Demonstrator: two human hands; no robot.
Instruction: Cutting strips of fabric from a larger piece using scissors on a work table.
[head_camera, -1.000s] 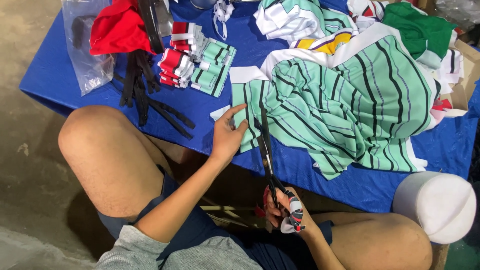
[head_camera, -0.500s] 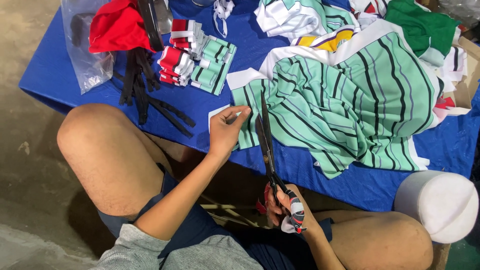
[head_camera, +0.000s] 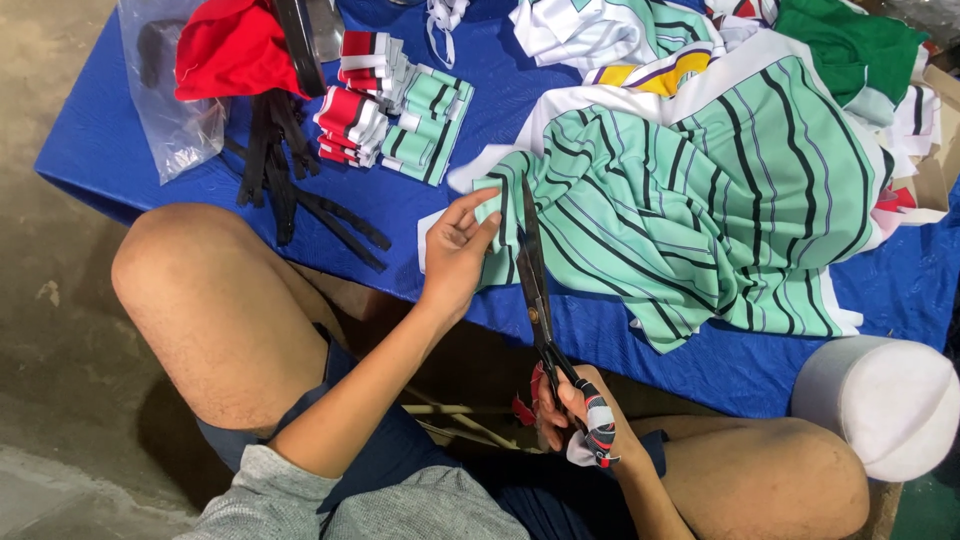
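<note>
Head view: left hand (head_camera: 455, 250) pinches the edge of the green striped cloth (head_camera: 680, 210) on the blue table (head_camera: 120, 150), right hand (head_camera: 578, 415) closed round the handles of the scissors (head_camera: 535, 290), blades nearly shut along the cloth's edge; folded strips (head_camera: 395, 110) lie beyond

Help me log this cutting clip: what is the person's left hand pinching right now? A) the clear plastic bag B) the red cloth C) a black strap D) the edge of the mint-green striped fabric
D: the left hand pinches the edge of the mint-green striped fabric beside the blades of the scissors, which the right hand holds by the handles.
</note>
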